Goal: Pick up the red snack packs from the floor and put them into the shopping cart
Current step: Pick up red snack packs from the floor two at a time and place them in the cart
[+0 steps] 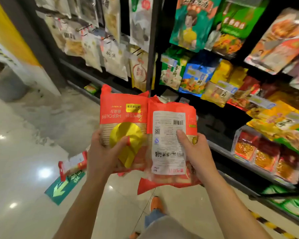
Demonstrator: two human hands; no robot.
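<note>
I hold two red snack packs side by side at chest height. My left hand (104, 152) grips the left red snack pack (123, 107), front side up with a yellow round print. My right hand (196, 150) grips the right red snack pack (169, 144), its white label with barcode facing me. A third red snack pack (72, 163) lies on the floor below and left of my left hand. No shopping cart is in view.
Shelves of bagged snacks (231, 80) line the right side and the back. A green arrow floor sticker (62, 188) lies on the shiny tiles beside the fallen pack. A grey bin (5, 81) stands far left. My orange shoe (155, 203) shows below.
</note>
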